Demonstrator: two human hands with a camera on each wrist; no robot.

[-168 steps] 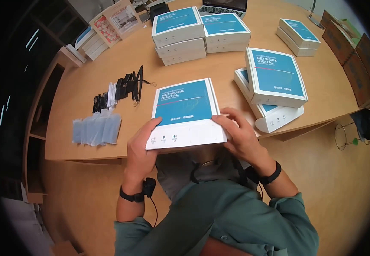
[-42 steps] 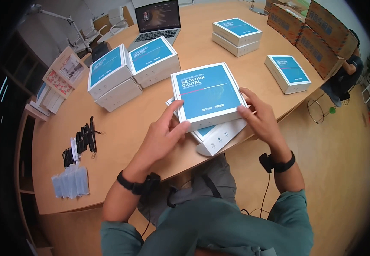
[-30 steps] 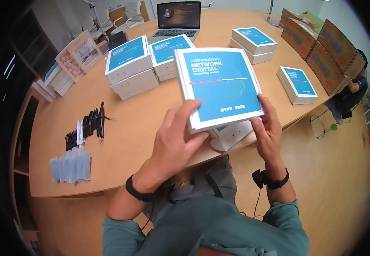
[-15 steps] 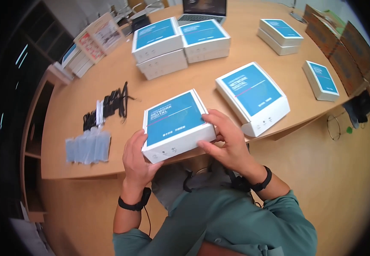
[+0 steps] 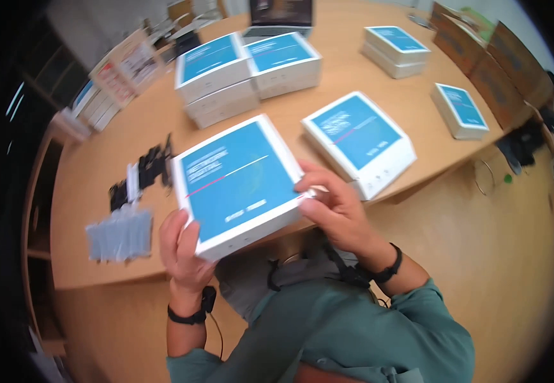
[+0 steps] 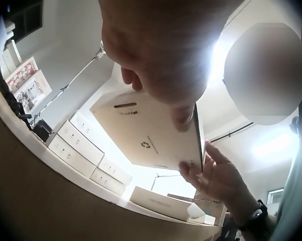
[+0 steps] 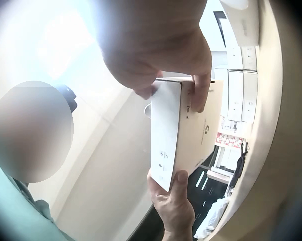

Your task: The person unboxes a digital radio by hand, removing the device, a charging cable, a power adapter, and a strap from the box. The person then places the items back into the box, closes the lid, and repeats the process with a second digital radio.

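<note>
A white cardboard box with a blue lid label (image 5: pixel 242 182) is held up in front of me, tilted, over the table's front edge. My left hand (image 5: pixel 184 252) grips its left front corner, fingers on the side and thumb under the base, as the left wrist view shows. With thumb and fingers my right hand (image 5: pixel 334 207) pinches its right front corner. In the right wrist view its white side (image 7: pixel 166 128) faces the camera. Just right of it on the table lies a similar box with a sloping front flap (image 5: pixel 385 175).
Several stacked boxes (image 5: pixel 223 96) stand at the back middle, before a laptop (image 5: pixel 280 16). Two more boxes (image 5: pixel 395 57) are stacked at the back right, with a single box (image 5: pixel 461 112) near the right edge. Clear plastic sleeves (image 5: pixel 119 235) and black straps (image 5: pixel 152 167) lie left.
The held box was lifted off the flapped box and carried left; it now sits higher and nearer the camera than half a second ago. A single box has appeared near the right edge since the earliest frame.
</note>
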